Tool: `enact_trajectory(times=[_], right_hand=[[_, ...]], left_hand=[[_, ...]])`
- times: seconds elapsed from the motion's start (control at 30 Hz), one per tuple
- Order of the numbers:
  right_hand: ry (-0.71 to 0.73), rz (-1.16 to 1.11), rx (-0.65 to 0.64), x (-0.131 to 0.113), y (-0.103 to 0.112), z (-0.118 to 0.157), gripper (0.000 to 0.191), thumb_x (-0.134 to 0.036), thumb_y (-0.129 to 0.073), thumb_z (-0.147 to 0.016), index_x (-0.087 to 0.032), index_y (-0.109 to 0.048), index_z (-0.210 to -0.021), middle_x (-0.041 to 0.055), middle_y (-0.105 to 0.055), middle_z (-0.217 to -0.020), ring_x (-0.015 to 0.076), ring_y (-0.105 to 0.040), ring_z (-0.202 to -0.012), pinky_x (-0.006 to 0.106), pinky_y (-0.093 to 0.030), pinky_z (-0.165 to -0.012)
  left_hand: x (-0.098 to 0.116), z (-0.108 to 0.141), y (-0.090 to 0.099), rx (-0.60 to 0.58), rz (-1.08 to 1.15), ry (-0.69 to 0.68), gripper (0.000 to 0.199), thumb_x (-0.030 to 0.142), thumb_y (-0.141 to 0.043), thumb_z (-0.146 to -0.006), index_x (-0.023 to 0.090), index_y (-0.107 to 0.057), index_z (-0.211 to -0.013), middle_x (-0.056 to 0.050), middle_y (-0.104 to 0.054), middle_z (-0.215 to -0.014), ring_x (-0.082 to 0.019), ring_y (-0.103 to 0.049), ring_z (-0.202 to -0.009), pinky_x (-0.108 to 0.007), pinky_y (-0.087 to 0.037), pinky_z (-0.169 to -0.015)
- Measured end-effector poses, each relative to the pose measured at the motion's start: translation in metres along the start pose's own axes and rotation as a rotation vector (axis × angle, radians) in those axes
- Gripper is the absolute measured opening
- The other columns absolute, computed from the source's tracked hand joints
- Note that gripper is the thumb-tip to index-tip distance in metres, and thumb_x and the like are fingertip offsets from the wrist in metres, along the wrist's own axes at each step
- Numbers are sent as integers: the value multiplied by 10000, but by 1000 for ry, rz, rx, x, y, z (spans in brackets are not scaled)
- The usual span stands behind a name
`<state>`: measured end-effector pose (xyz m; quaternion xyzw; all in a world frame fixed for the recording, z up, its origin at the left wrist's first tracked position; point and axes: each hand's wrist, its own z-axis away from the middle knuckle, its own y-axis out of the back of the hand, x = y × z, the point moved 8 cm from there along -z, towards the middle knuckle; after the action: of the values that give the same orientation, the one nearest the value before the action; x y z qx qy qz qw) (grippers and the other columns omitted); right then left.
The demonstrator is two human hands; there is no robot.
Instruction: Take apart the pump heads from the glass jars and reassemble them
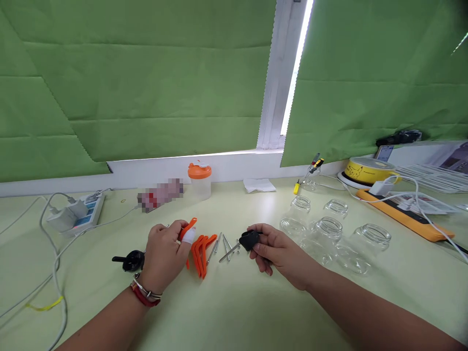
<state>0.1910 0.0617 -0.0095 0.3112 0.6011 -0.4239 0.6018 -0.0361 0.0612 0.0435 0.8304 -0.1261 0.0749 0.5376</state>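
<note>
My left hand (166, 251) is closed on an orange plastic handle (189, 226); one finger has a white wrapping. Right beside it on the table lies a small pile of similar bent orange pieces (199, 256). In my right hand (272, 248) is a black plastic part (249, 240), pinched between thumb and fingers, with a thin metal rod (229, 252) pointing down and left from it. Several loose metal rods (214, 249) and tiny screws or nuts (238, 247) lie between my hands. Partly behind my left wrist sits another black part (133, 261) with a stick-like arm.
Several clear glass jars (329, 234) stand at the right, with screwdrivers (314, 163) in a glass behind them. An orange-lidded cup (200, 180), folded paper (259, 185) and a phone-like object (160, 195) line the back. Power strips (86, 214) and cables flank both sides.
</note>
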Motion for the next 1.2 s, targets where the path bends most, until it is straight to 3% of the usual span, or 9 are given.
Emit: enact_trajectory(times=[0.1,0.27,0.4,0.67,0.8,0.9,1.0,1.13,1.2], right_hand=[[-33,12,-63,5,-9,3,367,-280,-558,-807,-185,-429,-1137,-5,-585,-754,77,-514,-500,196,-358,-431],[-64,31,-130,7,-19,6,355,-268,-567,-794,-194,-445,-1119,-10,-589,-753,73,-517,-493,194,-353,-435],[-64,34,-152,7,-23,6,337,-256,-555,-796,-191,-447,-1109,-13,-586,-746,72,-520,-494,190,-352,-432],[-41,54,-162,6,-26,7,335,-280,-566,-807,-197,-447,-1109,-9,-584,-751,73,-510,-493,195,-353,-439],[57,150,-139,-3,-31,14,368,-172,-542,-796,-225,-428,-1141,-21,-574,-782,75,-519,-550,206,-384,-500],[127,277,-125,-7,-40,23,364,-94,-542,-749,-228,-433,-1069,-52,-566,-705,87,-522,-592,210,-393,-553],[182,441,-172,-7,-55,31,276,-68,-547,-714,-221,-445,-919,-54,-586,-693,99,-526,-616,209,-388,-564],[262,620,-253,-6,-70,37,307,-48,-549,-689,-220,-471,-932,-16,-643,-831,135,-581,-725,244,-432,-658],[267,643,-279,-5,-73,38,390,-107,-599,-712,-227,-476,-1063,15,-652,-919,149,-592,-772,257,-455,-692]], left_hand=[[2,-4,-11,-71,-110,-60,208,221,-362,-834,193,-555,-761,-10,-630,-607,-186,-535,-595,-383,-328,-858],[-4,-4,-34,-236,-211,-32,280,254,-318,-859,194,-516,-672,-23,-633,-555,-184,-524,-504,-374,-335,-760],[-9,-3,-41,-295,-244,-16,248,245,-353,-827,183,-550,-689,-67,-675,-641,-222,-576,-584,-392,-323,-745],[-2,-3,-35,-240,-251,-43,220,187,-372,-802,169,-584,-750,-88,-670,-701,-242,-588,-675,-423,-340,-790],[33,12,-11,-48,-50,-284,317,241,-369,-859,114,-562,-1077,-147,-642,-972,-281,-559,-931,-457,-316,-913],[65,41,-5,-207,252,-501,543,375,-499,-817,179,-392,-1312,-142,-593,-1119,-290,-543,-974,-424,-390,-860],[82,60,-8,-441,477,-450,745,402,-614,-749,240,-275,-1392,-121,-575,-1142,-265,-561,-922,-371,-448,-781],[95,71,-15,-694,666,-313,362,308,-624,-733,224,-561,-1080,-39,-628,-961,-194,-568,-818,-299,-469,-745],[92,64,-10,-673,636,-293,327,227,-596,-706,223,-562,-1032,-30,-613,-954,-183,-560,-814,-290,-468,-743]])
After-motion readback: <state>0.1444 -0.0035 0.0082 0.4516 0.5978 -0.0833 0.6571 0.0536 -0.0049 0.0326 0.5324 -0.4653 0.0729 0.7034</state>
